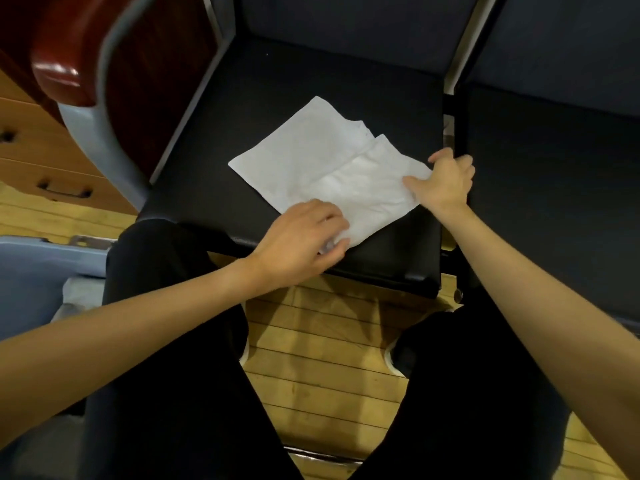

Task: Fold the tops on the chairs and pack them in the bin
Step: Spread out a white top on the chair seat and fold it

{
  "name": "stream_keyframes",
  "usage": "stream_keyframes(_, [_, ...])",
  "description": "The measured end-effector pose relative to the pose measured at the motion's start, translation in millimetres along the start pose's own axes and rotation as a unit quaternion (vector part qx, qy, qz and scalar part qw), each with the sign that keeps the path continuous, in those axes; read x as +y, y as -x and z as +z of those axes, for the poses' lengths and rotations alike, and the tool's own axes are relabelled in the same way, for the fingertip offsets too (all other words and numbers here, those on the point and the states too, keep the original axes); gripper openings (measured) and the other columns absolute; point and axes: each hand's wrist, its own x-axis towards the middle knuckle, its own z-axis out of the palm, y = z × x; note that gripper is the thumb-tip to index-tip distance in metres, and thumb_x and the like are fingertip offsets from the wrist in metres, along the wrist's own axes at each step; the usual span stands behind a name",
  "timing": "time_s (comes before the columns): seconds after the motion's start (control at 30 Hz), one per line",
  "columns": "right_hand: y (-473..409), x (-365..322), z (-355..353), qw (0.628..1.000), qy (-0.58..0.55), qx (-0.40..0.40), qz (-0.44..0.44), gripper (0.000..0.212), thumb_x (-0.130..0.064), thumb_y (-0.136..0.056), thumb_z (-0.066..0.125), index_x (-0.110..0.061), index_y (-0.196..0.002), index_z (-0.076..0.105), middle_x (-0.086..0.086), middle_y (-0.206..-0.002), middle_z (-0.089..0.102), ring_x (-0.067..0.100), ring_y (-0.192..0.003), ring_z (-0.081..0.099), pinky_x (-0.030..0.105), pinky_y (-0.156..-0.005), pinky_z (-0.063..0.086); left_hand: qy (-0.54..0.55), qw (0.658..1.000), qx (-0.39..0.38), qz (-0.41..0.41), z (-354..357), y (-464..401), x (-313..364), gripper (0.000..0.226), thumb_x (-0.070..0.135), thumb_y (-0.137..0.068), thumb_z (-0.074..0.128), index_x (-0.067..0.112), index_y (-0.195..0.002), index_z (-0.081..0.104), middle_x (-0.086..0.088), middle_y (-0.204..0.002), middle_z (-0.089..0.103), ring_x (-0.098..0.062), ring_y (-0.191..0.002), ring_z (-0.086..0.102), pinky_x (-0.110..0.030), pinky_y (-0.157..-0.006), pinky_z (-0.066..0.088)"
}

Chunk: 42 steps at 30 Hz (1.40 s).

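The floor was pale wooden planking (322, 368), showing in the lower middle of the frame between the person's black-trousered legs (180, 393). A black padded chair seat (277, 98) filled the centre, with a second dark padded chair (554, 150) just beside it at the right edge, the two parted by a pale metal frame upright. At the upper left stood a glossy dark-red wooden armrest (62, 74) on a grey plastic shell, with light wooden drawers (41, 161) behind it, and a blue-grey plastic bin (38, 268) sat at the left edge, low beside the knee. On the black seat, towards its near right part, lay the white fabric top (322, 161), partly folded into a flat, skewed rectangle with a second layer lapped over its right half and faint creases across it. The left hand (304, 240) pinched the near corner of the cloth at the seat's front edge, fingers curled round a bunch of fabric. The right hand (446, 178) pressed on the top's right corner, fingers bent; I could not tell whether it gripped the cloth.
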Motion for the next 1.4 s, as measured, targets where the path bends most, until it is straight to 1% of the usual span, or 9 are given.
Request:
stream_keyframes(0.13, [10.5,12.5,5.4,0.997,-0.040,-0.034,0.053,0.066,-0.040,-0.081,0.073,-0.002,-0.128,0.046,0.020,-0.136,0.036,0.036,-0.127,0.035,0.040,-0.101,0.036,-0.032,0.998,-0.047,-0.021,11.5,4.2,9.2,0.035,0.048,-0.088,0.056,0.013,-0.092,0.060,-0.001,-0.084,0.059,-0.018,-0.073,0.054,-0.034,-0.058,0.049])
stream_keyframes(0.33, [17.6,20.8,4.3,0.994,-0.097,-0.044,0.039,0.057,-0.036,-0.081,0.074,-0.002,-0.122,0.053,0.017,-0.128,0.045,0.031,-0.117,0.047,0.033,-0.086,0.044,-0.044,0.991,-0.105,-0.074,10.4,1.2,23.3,0.025,0.022,-0.085,0.064,0.009,-0.104,0.055,-0.006,-0.094,0.058,-0.023,-0.084,0.053,-0.030,-0.064,0.041])
stream_keyframes(0.5, [35.6,34.9,-15.7,0.975,-0.213,0.004,0.062,0.014,-0.011,-0.077,0.067,-0.010,-0.074,0.054,-0.002,-0.073,0.051,0.017,-0.079,0.055,0.020,-0.053,0.040,0.040,0.974,-0.142,-0.169,-4.0,1.3,43.3,0.026,0.016,-0.085,0.060,0.011,-0.110,0.059,-0.002,-0.101,0.061,-0.017,-0.087,0.054,-0.027,-0.073,0.043])
stream_keyframes(0.67, [67.9,55.3,-45.5,0.966,-0.240,0.084,0.044,0.011,-0.006,-0.080,0.063,-0.008,-0.091,0.061,0.002,-0.086,0.059,0.013,-0.081,0.058,0.024,-0.069,0.049,0.206,0.943,-0.109,-0.237,-24.1,12.2,77.8,0.019,0.015,-0.080,0.070,0.017,-0.099,0.066,0.007,-0.085,0.064,-0.006,-0.071,0.058,-0.008,-0.063,0.043])
stream_keyframes(0.77, [77.9,57.8,-61.4,0.958,-0.256,0.127,0.031,0.018,-0.008,-0.080,0.066,-0.009,-0.097,0.061,0.002,-0.094,0.061,0.011,-0.086,0.060,0.023,-0.074,0.052,0.298,0.913,-0.100,-0.260,-34.2,18.8,92.1,0.020,0.010,-0.078,0.071,0.021,-0.094,0.066,0.006,-0.087,0.066,-0.009,-0.078,0.063,-0.013,-0.067,0.050])
stream_keyframes(1.0, [61.0,12.8,-63.6,0.956,-0.266,0.121,0.008,0.012,-0.006,-0.080,0.064,-0.010,-0.091,0.070,0.000,-0.087,0.067,0.008,-0.080,0.064,0.026,-0.078,0.056,0.300,0.908,0.046,-0.288,-43.3,30.5,76.6,0.011,0.010,-0.089,0.064,0.014,-0.098,0.069,0.006,-0.088,0.066,-0.006,-0.080,0.063,-0.011,-0.071,0.048])
stream_keyframes(1.1, [45.3,-17.8,-53.9,0.961,-0.260,0.093,0.007,0.012,-0.005,-0.083,0.062,0.000,-0.085,0.072,0.007,-0.081,0.070,0.010,-0.072,0.064,0.029,-0.080,0.057,0.301,0.879,0.106,-0.355,-49.4,30.8,59.5,0.009,0.014,-0.091,0.061,0.017,-0.096,0.068,0.005,-0.087,0.066,-0.006,-0.080,0.062,-0.016,-0.071,0.051])
stream_keyframes(1.2, [29.2,-49.2,-38.8,0.964,-0.260,0.054,0.024,0.008,-0.008,-0.084,0.067,-0.012,-0.078,0.064,-0.006,-0.073,0.060,0.006,-0.074,0.062,0.031,-0.081,0.058,0.304,0.838,0.132,-0.434,-49.6,33.2,42.5,0.010,0.014,-0.092,0.059,0.017,-0.097,0.068,0.004,-0.089,0.065,-0.008,-0.082,0.062,-0.020,-0.071,0.052])
stream_keyframes(1.4, [7.6,-80.7,7.7,0.985,-0.168,0.031,-0.027,0.018,-0.016,-0.089,0.067,-0.010,-0.105,0.063,-0.001,-0.093,0.061,0.007,-0.089,0.059,0.021,-0.083,0.051,0.346,0.735,0.145,-0.564,-34.8,34.7,6.9,0.017,0.016,-0.093,0.060,0.025,-0.079,0.061,0.004,-0.084,0.062,-0.007,-0.077,0.060,-0.019,-0.065,0.051])
